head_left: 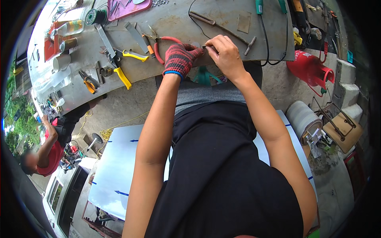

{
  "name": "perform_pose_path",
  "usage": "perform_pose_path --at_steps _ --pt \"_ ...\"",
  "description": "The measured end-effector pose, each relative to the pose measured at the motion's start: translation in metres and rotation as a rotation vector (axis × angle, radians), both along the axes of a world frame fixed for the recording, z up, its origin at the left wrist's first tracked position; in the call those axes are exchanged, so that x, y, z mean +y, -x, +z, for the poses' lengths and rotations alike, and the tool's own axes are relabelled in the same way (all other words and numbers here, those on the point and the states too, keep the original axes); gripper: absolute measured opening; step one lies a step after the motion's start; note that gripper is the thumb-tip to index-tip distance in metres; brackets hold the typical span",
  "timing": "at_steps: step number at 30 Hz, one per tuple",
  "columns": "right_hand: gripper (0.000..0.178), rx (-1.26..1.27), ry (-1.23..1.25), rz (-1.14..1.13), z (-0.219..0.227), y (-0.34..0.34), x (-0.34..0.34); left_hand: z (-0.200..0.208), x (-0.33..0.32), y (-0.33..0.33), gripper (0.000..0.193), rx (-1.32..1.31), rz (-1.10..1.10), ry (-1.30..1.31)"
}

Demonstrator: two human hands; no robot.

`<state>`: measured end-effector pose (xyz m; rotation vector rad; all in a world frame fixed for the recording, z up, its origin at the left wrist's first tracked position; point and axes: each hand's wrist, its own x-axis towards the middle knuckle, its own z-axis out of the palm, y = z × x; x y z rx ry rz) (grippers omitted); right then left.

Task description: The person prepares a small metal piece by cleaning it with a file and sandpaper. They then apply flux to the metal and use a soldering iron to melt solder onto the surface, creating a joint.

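At the near edge of the metal workbench [182,22], my two hands meet. My left hand [179,58], in a red and black knitted glove with a blue cuff, has its fingers closed on one side of a small dark piece [204,48]. Bare, my right hand [226,55] pinches the same piece from the other side. Fingers hide most of it, so its kind cannot be told. Pliers with red handles [171,39] lie just beyond the gloved hand. Left of them are an orange-handled tool [151,49] and a yellow-handled tool [137,56].
Snips with yellow handles [123,77] and orange-handled pliers [90,85] lie leftward. A long T-shaped metal tool [226,32] and a flat plate [244,22] lie beyond my right hand. Cables hang from green connectors [259,7]. Right stands a red gas cylinder [305,67]; left, another person [47,148].
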<state>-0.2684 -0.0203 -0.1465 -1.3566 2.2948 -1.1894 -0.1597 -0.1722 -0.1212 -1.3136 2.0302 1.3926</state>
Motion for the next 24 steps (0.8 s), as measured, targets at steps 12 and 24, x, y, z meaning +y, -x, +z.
perform_pose_path --at_steps 12,24 --pt "0.016 0.016 -0.021 0.01 0.001 0.0002 -0.0024 -0.0028 -0.0004 -0.0009 0.043 -0.003 -0.094 0.084" --pt "0.014 0.002 -0.024 0.023 0.0009 0.0012 -0.0035 -0.0062 -0.0005 -0.0033 0.044 0.014 -0.08 0.061"
